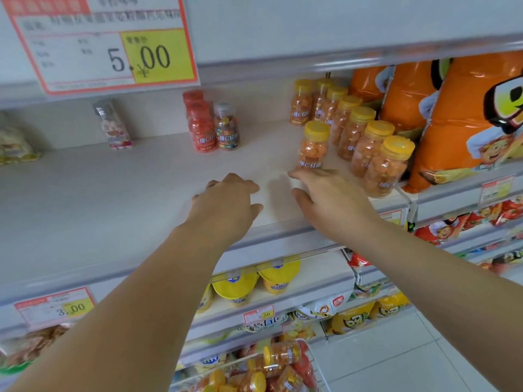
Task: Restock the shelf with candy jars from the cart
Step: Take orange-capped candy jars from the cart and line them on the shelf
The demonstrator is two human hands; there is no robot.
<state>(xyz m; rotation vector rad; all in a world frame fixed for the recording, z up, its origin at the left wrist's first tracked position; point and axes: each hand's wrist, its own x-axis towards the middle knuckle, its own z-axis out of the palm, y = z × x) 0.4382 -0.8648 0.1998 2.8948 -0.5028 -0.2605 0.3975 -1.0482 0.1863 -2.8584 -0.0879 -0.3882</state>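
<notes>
A white shelf (113, 193) holds several yellow-capped jars of orange candy (356, 142) in a row at the right. One such jar (312, 147) stands alone just left of that row. My right hand (331, 199) hovers just below this jar with fingers spread, holding nothing. My left hand (226, 202) is over the bare shelf with loosely curled fingers, empty. Red-capped jars (199, 123) and a multicolour jar (226, 127) stand at the back. The cart (254, 372) at the bottom holds several more candy jars.
Large orange snack bags (467, 117) fill the shelf's right end. A pink-label jar (114, 125) stands at the back left. A 5.00 price sign (113, 43) hangs from the shelf above. Yellow cups (254, 284) and snack packs sit on lower shelves.
</notes>
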